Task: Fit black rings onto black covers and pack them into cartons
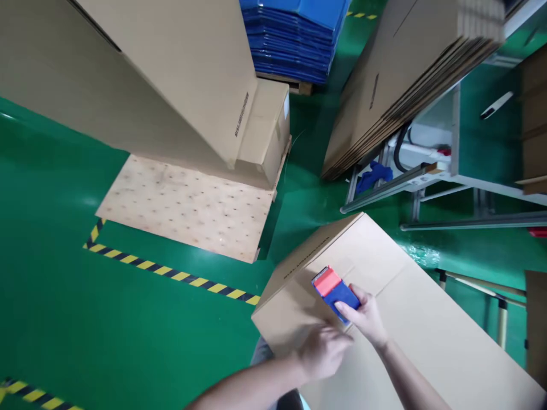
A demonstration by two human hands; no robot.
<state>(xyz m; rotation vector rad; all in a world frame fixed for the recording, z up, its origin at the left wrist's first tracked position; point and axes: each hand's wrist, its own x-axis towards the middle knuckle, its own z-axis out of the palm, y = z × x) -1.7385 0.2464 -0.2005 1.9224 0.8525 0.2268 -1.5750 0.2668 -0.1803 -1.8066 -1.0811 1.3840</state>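
A large cardboard box fills the lower right, with a seam running along its top panel. My right hand grips a blue and red tape dispenser above the panel, its toothed cutting edge pointing to the upper left. Close beside it, my left hand is low over the box near its left edge. Its fingers are curled in and slightly blurred; what they hold, if anything, is hidden.
Tall cardboard and a smaller closed carton stand on a wooden pallet. Flattened cartons lean against a metal-framed table carrying a white-handled tool. Blue folded sheets are stacked behind. Striped tape marks the green floor.
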